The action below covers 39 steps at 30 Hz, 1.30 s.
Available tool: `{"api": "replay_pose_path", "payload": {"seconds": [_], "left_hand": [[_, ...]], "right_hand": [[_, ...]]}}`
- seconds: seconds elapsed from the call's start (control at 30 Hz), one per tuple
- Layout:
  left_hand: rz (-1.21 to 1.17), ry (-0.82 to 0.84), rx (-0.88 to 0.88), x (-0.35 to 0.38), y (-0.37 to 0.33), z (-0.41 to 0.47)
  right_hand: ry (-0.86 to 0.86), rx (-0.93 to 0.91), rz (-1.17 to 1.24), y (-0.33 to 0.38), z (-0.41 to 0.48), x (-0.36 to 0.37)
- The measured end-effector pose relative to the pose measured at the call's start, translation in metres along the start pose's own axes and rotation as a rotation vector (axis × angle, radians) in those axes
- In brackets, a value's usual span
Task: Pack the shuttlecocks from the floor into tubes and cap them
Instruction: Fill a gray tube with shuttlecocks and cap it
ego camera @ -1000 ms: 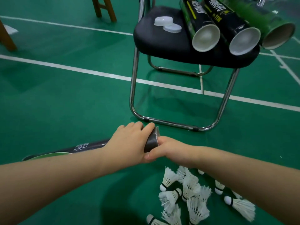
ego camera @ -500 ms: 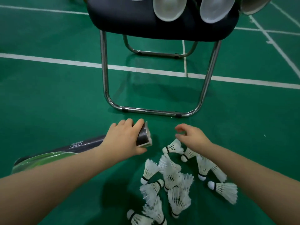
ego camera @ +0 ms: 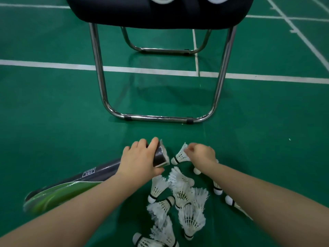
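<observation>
A dark shuttlecock tube with a green end lies slanted over the floor. My left hand grips it just behind its open mouth, which faces right. My right hand pinches the feathers of a white shuttlecock whose cork tip points left, close to the tube's mouth. Several more white shuttlecocks lie in a loose pile on the green floor between my forearms. Some of them are partly hidden under my right arm.
A black padded chair on chrome tube legs stands right ahead of my hands. The white open ends of other tubes show at its seat's top edge. White court lines cross the green floor.
My right hand has left the tube's mouth, reached into the pile and taken hold of one shuttlecock. The view has tilted down, so the chair seat has slid to the top edge.
</observation>
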<state>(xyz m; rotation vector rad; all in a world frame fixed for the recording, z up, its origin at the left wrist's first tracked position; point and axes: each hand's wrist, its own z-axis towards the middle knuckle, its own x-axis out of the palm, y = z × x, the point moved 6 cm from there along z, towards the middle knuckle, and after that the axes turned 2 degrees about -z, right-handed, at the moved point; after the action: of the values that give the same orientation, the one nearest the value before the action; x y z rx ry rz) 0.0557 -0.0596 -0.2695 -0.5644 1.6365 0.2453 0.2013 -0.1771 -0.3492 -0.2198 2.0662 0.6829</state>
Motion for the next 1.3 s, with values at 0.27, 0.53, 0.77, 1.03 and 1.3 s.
{"api": "replay_pose_path", "payload": {"seconds": [0.27, 0.53, 0.77, 1.03, 1.3], "left_hand": [[0.000, -0.016, -0.068, -0.001, 0.011, 0.002], [-0.041, -0.075, -0.049, -0.013, -0.008, 0.006], [-0.051, -0.074, 0.005, -0.010, -0.022, 0.000], [-0.039, -0.050, 0.127, 0.001, -0.054, -0.001], [-0.040, -0.024, 0.086, 0.012, -0.059, 0.004]], "right_hand": [[-0.242, -0.201, 0.708, 0.026, -0.040, -0.059], [0.213, -0.277, 0.836, 0.074, -0.067, -0.032], [0.583, -0.321, 0.875, 0.071, -0.073, -0.017], [0.699, -0.293, 0.796, 0.055, -0.079, -0.016], [-0.008, 0.112, 0.571, -0.056, -0.017, -0.059]]}}
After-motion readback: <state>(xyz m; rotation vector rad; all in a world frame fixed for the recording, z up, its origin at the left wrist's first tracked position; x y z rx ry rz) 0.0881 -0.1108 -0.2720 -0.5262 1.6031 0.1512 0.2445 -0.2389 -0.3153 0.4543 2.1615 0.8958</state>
